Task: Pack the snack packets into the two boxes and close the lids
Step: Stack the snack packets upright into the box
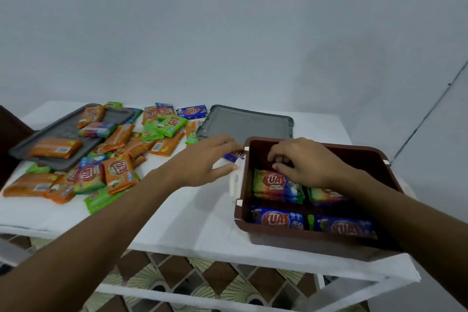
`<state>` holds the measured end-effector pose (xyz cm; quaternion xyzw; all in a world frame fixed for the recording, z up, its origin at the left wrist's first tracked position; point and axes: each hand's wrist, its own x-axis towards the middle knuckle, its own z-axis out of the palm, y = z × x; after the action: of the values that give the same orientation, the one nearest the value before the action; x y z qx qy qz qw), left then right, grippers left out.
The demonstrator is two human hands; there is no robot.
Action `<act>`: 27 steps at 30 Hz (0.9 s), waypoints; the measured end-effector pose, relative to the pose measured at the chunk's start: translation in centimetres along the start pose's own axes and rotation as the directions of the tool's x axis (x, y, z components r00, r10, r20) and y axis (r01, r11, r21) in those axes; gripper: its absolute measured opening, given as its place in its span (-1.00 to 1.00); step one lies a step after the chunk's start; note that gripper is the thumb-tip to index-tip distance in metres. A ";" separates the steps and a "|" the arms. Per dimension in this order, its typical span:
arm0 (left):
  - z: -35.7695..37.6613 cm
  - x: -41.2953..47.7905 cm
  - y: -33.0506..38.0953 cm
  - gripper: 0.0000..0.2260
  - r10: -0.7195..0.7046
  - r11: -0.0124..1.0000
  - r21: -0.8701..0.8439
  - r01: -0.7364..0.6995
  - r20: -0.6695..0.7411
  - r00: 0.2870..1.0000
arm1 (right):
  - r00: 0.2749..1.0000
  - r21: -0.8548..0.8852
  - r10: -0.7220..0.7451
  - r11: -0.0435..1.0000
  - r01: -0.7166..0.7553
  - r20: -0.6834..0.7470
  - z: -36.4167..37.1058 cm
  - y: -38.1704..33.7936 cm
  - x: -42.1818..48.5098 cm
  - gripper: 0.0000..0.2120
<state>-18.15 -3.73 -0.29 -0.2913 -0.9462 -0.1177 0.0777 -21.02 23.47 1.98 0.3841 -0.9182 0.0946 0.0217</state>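
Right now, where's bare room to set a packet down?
Free: the white table, front strip between the pile of loose snack packets and the brown plastic box; the flat grey lid behind the box is bare. Crowded: the table's left half, including the second grey lid, strewn with packets.

A plain, pale grey-blue wall fills the upper half, evenly and softly lit, with a faint shadow towards its right side; a thin dark line runs aslant down the wall at the far right; a white table stands against it, its near edge cutting across the lower part of the view; below that edge a white lower rail shows; the floor is tiled in brown diamonds and pale fan shapes; a dark brown piece of furniture sits off the table's left edge.
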 end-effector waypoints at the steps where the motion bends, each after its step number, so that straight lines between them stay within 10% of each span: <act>1: 0.1 -0.8 -1.4 -0.61 -0.032 0.999 0.038 0.031 0.023 0.999 | 0.999 0.010 -0.005 1.000 0.006 -0.042 -0.1 -0.8 1.0 -0.87; 15: -2.4 -17.4 -21.3 -0.63 -0.352 0.936 0.048 0.350 0.081 0.932 | 0.971 -0.043 -0.061 0.996 0.073 0.231 6.1 -17.0 17.3 -0.72; 27: -2.4 -17.3 -27.0 -0.57 -0.474 0.880 -0.057 0.471 -0.099 0.875 | 0.911 0.403 0.355 0.818 -0.411 0.208 15.1 -27.6 24.0 -0.14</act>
<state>-19.18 -35.28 -6.54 -0.0459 -0.9809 -0.1639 0.0941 -17.82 -15.14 -5.77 0.1913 -0.9309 0.2770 -0.1415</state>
